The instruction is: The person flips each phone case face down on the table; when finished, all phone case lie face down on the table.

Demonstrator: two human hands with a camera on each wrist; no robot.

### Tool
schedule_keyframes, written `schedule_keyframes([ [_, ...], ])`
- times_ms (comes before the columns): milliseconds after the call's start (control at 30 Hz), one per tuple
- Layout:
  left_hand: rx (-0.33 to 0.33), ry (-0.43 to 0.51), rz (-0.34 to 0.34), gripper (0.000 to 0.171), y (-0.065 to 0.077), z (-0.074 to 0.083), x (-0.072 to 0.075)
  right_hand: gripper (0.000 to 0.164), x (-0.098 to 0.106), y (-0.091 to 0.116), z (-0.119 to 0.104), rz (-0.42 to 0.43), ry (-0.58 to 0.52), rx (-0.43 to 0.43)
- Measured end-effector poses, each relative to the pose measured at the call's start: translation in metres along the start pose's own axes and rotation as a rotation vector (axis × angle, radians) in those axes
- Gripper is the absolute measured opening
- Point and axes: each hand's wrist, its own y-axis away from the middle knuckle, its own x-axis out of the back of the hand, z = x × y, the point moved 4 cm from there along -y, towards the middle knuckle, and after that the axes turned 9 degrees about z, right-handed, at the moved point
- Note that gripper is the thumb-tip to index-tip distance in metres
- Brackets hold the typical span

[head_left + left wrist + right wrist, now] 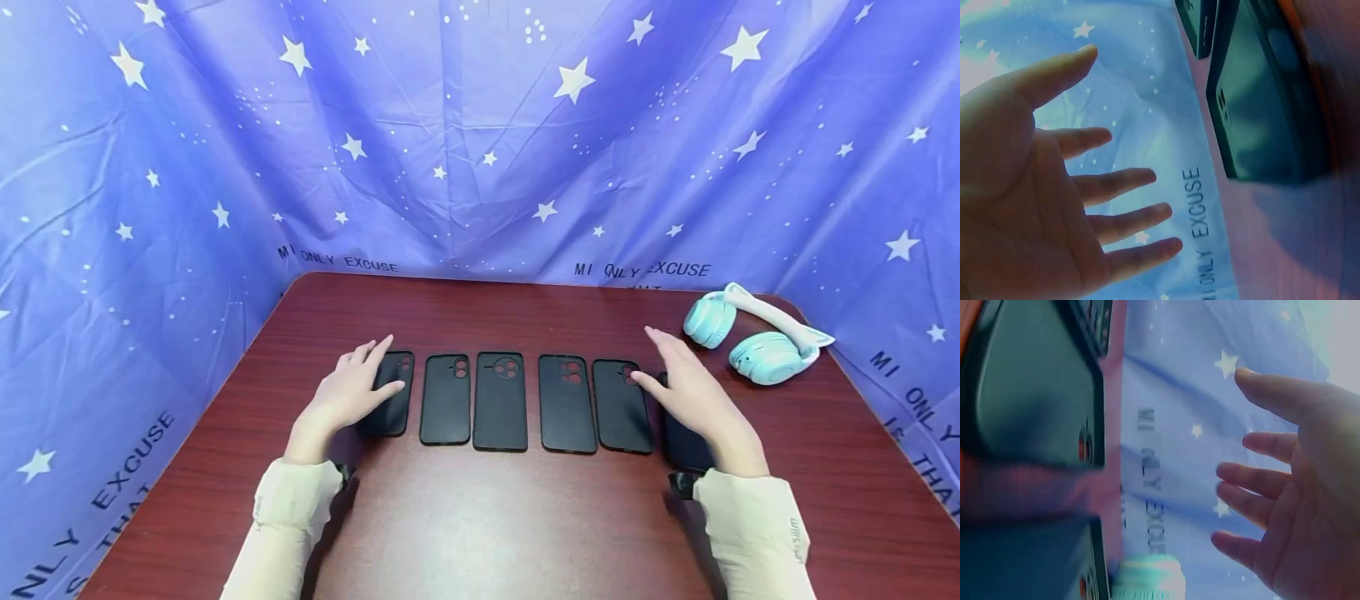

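Several black phone cases lie side by side in a row on a dark red table, camera cutouts toward the far edge. Over the leftmost phone case is my left hand, fingers spread, partly covering it. My right hand is spread above the rightmost phone case, hiding much of it, its thumb overlapping the neighbouring case. Both palms show bare in the wrist views, with a phone case beside the left hand and a phone case across from the right.
Mint-green headphones with white cat ears lie at the table's back right corner. A blue curtain with white stars surrounds the table at the back and sides. Middle phone cases stand between the hands.
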Motion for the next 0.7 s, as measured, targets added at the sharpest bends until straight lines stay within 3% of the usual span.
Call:
schedule_keyframes([
  [133,0.022,0.07,-0.007,0.072,0.01,-0.014,0.006,0.068,-0.01,-0.003,-0.02,-0.022,-0.021,0.019],
  [333,0.107,0.135,-0.021,0.069,0.021,-0.035,0.009,0.059,-0.034,-0.009,-0.056,-0.011,-0.068,0.092],
  [533,0.119,0.2,-0.044,0.061,0.027,-0.046,0.007,0.056,-0.06,-0.015,-0.096,-0.057,-0.131,0.126],
  [700,0.157,0.308,-0.086,0.055,0.03,-0.053,-0.001,0.054,-0.085,-0.018,-0.129,-0.114,-0.145,0.166],
])
